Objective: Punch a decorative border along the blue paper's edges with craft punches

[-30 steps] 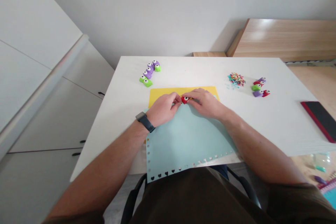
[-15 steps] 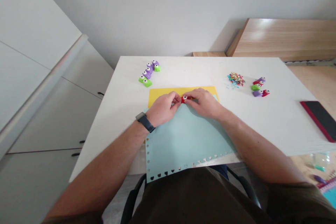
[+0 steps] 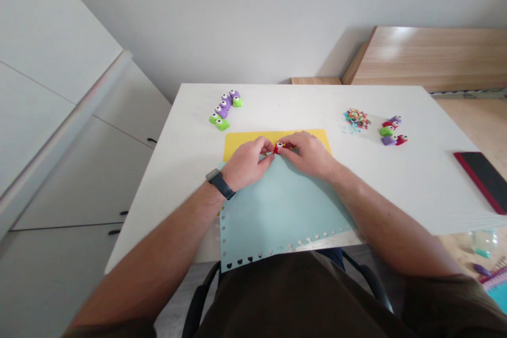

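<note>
At the far edge of the blue sheet [image 3: 285,200], what has just changed?

Very little — the sheet sits slightly farther off, its near edge with the cut-out hearts [image 3: 240,261] included, and the red punch [image 3: 277,150] is turned a touch differently at that far edge

Which hand has what?

The right hand [image 3: 304,150] has its grip clamped on the red punch, thumb on the near side; the left hand [image 3: 251,161] curls at the paper just beside it, and I can't tell whether its fingertips meet

Meaning what for the work?

A small adjustment, I'd judge, with the handling at the same spot — the punches at far left [image 3: 222,112] and the punches at far right [image 3: 387,131] lie on the surface [image 3: 178,169] well apart from both hands, and the yellow sheet [image 3: 241,142] is partly under the blue
</note>
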Available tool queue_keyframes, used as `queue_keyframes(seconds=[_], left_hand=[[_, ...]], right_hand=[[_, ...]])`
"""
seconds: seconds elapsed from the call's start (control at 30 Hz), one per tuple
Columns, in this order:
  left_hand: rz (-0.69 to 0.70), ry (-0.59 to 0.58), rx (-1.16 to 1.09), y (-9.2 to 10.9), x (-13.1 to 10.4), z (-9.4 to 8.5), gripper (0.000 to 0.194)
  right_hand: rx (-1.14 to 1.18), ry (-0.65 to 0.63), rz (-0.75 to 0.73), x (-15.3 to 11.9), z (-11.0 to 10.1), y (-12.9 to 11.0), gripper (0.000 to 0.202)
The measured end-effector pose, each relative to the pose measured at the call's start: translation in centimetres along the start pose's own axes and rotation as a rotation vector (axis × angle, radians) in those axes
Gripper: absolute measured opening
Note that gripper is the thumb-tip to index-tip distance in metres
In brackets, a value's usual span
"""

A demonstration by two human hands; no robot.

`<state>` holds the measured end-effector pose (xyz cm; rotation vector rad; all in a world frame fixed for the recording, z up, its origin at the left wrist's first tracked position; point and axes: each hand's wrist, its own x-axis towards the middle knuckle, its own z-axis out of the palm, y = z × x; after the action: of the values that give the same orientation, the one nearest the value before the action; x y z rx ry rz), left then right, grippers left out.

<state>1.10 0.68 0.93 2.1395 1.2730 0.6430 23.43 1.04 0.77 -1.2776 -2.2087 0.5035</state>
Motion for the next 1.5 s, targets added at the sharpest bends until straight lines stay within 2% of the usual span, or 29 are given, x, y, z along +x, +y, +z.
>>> queue_keyframes(seconds=[0.3, 0.8, 1.1, 1.27, 1.5], left_hand=[[-0.008, -0.001, -0.010, 0.29, 0.05, -0.02, 0.011], [-0.003, 0.011, -0.014, 0.15, 0.08, 0.01, 0.010], [0.005, 0.011, -0.023, 0.10, 0.09, 0.05, 0.010], [0.004, 0.008, -0.017, 0.12, 0.03, 0.06, 0.010], [-0.001, 0.010, 0.009, 0.10, 0.04, 0.13, 0.011]], right_hand=[[0.005, -0.033, -0.001, -0.04, 0.01, -0.04, 0.023], [-0.013, 0.006, 0.060, 0.05, 0.03, -0.40, 0.023], [-0.004, -0.004, -0.004, 0.05, 0.10, -0.21, 0.022], [-0.005, -0.014, 0.031, 0.07, 0.00, -0.34, 0.022], [-0.007, 0.049, 0.085, 0.16, 0.06, 0.13, 0.023]])
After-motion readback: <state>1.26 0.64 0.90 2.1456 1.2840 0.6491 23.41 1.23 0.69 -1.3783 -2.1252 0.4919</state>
